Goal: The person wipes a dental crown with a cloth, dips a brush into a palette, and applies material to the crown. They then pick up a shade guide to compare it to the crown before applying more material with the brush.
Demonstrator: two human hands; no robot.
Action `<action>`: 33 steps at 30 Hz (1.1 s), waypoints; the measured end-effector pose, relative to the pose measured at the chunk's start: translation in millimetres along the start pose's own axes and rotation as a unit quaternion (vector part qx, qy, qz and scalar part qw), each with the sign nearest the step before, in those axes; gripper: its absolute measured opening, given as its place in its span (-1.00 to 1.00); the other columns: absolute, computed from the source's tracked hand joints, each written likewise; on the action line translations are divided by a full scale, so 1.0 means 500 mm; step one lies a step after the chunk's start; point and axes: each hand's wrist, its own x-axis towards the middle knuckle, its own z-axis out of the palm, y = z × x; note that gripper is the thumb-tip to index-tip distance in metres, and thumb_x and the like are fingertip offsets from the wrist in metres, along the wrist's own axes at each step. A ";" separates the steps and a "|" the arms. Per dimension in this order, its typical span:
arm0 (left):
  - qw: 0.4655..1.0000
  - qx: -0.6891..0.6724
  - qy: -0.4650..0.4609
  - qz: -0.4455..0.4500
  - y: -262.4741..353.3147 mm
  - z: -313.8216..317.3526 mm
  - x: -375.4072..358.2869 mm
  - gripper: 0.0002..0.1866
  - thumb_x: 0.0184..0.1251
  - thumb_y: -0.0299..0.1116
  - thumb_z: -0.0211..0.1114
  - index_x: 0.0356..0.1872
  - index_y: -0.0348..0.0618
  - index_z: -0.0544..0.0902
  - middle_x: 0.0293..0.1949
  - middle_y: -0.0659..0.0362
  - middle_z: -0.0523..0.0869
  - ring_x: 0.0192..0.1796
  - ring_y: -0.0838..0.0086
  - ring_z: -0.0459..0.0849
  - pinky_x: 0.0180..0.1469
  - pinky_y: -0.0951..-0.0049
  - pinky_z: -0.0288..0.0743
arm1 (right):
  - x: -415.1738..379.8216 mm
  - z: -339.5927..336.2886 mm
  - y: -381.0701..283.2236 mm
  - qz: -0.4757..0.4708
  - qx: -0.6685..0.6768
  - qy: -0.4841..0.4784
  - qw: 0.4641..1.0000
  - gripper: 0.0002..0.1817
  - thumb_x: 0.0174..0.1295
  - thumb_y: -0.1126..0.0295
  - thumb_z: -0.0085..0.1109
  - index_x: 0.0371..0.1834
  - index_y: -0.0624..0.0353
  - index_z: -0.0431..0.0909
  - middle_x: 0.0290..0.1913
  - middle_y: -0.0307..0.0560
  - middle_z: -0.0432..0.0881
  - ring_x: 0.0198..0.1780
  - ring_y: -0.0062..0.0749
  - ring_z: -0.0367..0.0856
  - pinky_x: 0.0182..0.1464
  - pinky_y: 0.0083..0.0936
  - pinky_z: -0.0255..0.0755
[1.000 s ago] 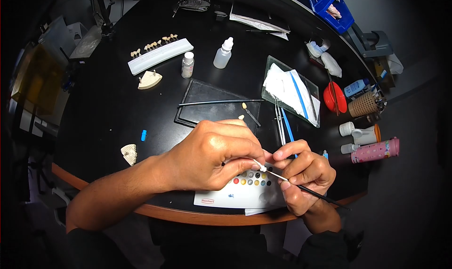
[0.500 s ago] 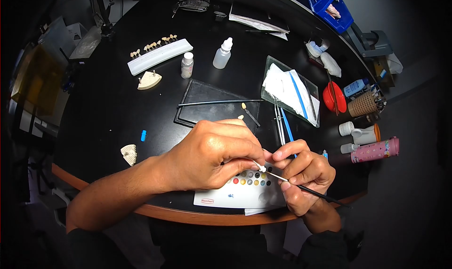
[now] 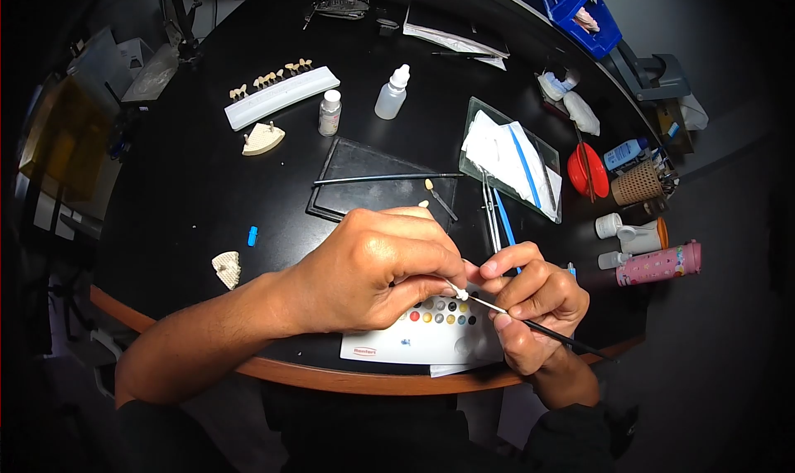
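Note:
My left hand [image 3: 373,266] is closed, pinching a small white tooth-like piece [image 3: 461,294] between thumb and fingertips; its exact shape is partly hidden. In my right hand [image 3: 542,299] is a thin black-handled brush [image 3: 563,338], gripped between thumb and fingers. The brush's tip points left and meets, or nearly meets, the white piece. Beneath both hands lies a white palette card [image 3: 431,353] with rows of coloured dots, partly covered by my left hand.
Beyond my hands lie a dark tray [image 3: 356,162] with another brush [image 3: 385,178] across it, tweezers [image 3: 490,216] and a glass plate [image 3: 476,113] with white tissue. Farther back stand a dropper bottle [image 3: 391,96], a small jar [image 3: 330,113] and a tooth shade guide [image 3: 281,100].
The brush and the fingers of my right hand have shifted very slightly against the white piece. My left hand stays in nearly the same place.

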 end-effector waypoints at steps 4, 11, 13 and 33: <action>1.000 0.002 -0.001 0.004 0.000 0.000 0.001 -0.84 0.11 -0.65 0.56 -0.26 -0.28 0.83 -0.28 0.10 0.87 -0.21 0.34 0.83 -0.21 0.42 0.70 | -0.002 0.000 0.005 -0.004 0.008 0.005 1.000 -0.81 0.01 0.72 0.25 -0.50 0.24 0.43 -0.49 -0.02 0.62 -0.01 0.01 0.80 0.05 -0.08 0.83; 1.000 0.003 -0.003 -0.002 0.002 -0.002 0.001 -0.84 0.12 -0.64 0.55 -0.26 -0.27 0.83 -0.29 0.10 0.86 -0.22 0.34 0.83 -0.23 0.42 0.69 | -0.003 0.002 0.002 0.001 0.002 0.006 1.000 -0.81 0.03 0.71 0.26 -0.50 0.23 0.43 -0.49 -0.02 0.62 -0.01 0.01 0.80 0.04 -0.08 0.83; 1.000 0.004 -0.003 -0.004 0.003 -0.002 0.001 -0.85 0.13 -0.64 0.55 -0.26 -0.26 0.83 -0.29 0.10 0.86 -0.22 0.34 0.83 -0.24 0.42 0.68 | -0.003 0.001 -0.002 0.006 0.002 0.003 1.000 -0.81 0.04 0.70 0.27 -0.50 0.23 0.44 -0.49 -0.03 0.62 -0.01 0.00 0.80 0.04 -0.09 0.82; 1.000 0.004 -0.009 -0.004 0.001 -0.003 0.000 -0.84 0.15 -0.62 0.55 -0.24 -0.26 0.84 -0.29 0.10 0.86 -0.22 0.37 0.83 -0.24 0.43 0.68 | -0.002 0.002 -0.006 0.015 0.014 -0.004 1.000 -0.82 0.05 0.70 0.28 -0.50 0.25 0.45 -0.48 -0.03 0.61 0.02 0.01 0.78 0.12 -0.05 0.80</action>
